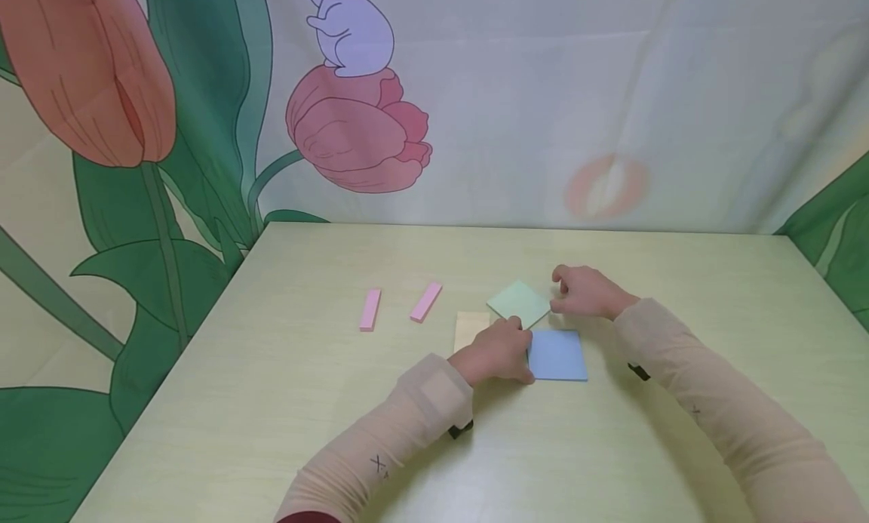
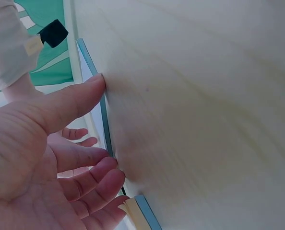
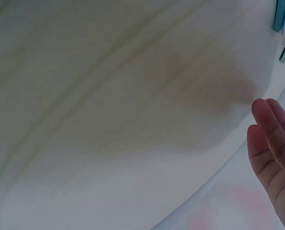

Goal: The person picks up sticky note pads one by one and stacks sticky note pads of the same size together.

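Observation:
My left hand [image 1: 498,351] lies low over the table, its thumb and fingertips touching the left edge of a blue square pad [image 1: 558,355]. In the left wrist view the pad's side [image 2: 104,120] runs along the thumb tip and fingers. Partly hidden beneath that hand is a pale yellow pad [image 1: 470,328]. Behind it a light green square pad [image 1: 519,300] is turned cornerwise. Just right of the green pad hovers my right hand [image 1: 589,290], fingers loosely bent with nothing held; whether it touches the green corner, I cannot tell.
Two pink strips [image 1: 370,310] lie apart on the light wooden table [image 1: 271,402], left of the pads. A printed curtain [image 1: 502,115] with flowers hangs behind the table's far edge.

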A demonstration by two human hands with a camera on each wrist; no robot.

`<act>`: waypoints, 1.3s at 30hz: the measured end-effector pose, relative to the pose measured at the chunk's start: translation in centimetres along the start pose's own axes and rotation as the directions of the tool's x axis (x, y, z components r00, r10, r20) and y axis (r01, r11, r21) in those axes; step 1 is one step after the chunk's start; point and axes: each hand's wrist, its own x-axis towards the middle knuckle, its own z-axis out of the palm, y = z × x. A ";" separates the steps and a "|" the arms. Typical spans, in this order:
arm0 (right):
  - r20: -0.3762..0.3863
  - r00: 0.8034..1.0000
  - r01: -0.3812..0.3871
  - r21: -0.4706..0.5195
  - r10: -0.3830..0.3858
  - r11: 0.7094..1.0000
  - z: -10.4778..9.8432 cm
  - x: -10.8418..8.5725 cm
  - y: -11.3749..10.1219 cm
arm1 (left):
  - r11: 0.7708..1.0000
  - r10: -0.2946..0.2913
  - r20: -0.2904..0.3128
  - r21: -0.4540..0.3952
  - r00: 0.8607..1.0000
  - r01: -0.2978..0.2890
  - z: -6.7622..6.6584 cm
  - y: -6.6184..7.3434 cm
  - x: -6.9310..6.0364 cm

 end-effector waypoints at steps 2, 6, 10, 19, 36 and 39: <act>-0.014 1.000 0.006 -0.008 -0.006 1.000 0.0 0.1 -0.1 | 1.000 -0.003 0.001 -0.001 1.000 0.003 -0.1 0.0 0.0; -0.022 1.000 0.011 -0.006 -0.012 1.000 0.0 0.2 -0.4 | 1.000 -0.005 -0.001 -0.007 1.000 0.005 -0.2 0.0 0.1; -0.016 1.000 0.024 -0.014 -0.024 1.000 0.0 0.3 -0.7 | 1.000 -0.006 0.004 -0.009 1.000 0.006 -0.3 0.0 0.1; -0.011 1.000 -0.008 -0.088 0.007 0.996 0.1 0.4 -1.6 | 1.000 -0.020 0.016 -0.013 1.000 0.020 -0.5 0.2 0.3; 0.046 0.997 -0.059 -0.178 0.069 0.982 0.0 0.2 -3.8 | 1.000 -0.022 0.000 0.003 1.000 0.022 -0.8 0.7 -0.1; 0.049 0.996 -0.063 -0.194 0.074 0.979 0.0 0.1 -4.2 | 1.000 -0.022 -0.009 0.001 1.000 0.022 -0.8 0.7 -0.1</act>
